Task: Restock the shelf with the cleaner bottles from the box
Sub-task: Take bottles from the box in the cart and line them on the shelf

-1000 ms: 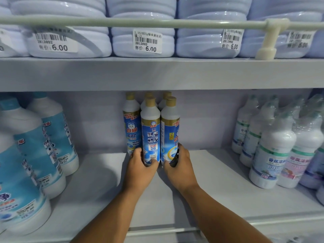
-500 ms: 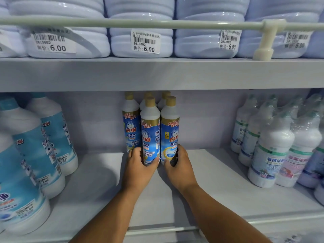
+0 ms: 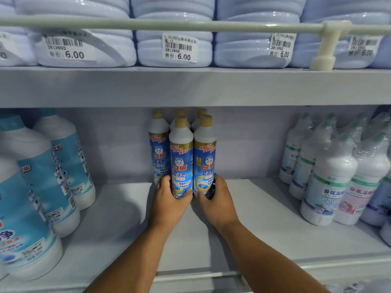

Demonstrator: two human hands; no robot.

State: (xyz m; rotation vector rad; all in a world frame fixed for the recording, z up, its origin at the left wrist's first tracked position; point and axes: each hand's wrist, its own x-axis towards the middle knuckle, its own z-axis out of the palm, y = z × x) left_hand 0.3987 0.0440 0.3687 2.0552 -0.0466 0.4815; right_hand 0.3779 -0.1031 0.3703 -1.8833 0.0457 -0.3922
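Note:
Several slim white cleaner bottles with blue labels and gold caps stand upright in a tight cluster at the back middle of the lower shelf (image 3: 254,218). My left hand (image 3: 169,199) grips the base of the front left bottle (image 3: 181,157). My right hand (image 3: 213,199) grips the base of the front right bottle (image 3: 204,155). Both labels face me. A third bottle (image 3: 158,149) stands just left behind them, and two more caps show at the back. The box is out of view.
Large blue-labelled jugs (image 3: 38,187) crowd the shelf's left side. Shrink-wrapped white bottles (image 3: 330,182) stand at the right. Bare shelf lies on both sides of the cluster. The upper shelf carries pale blue jugs (image 3: 175,45) behind a guard rail (image 3: 190,25).
Both front bottles have been turned on the spot so their front labels face me. My hands stay at the bottle bases.

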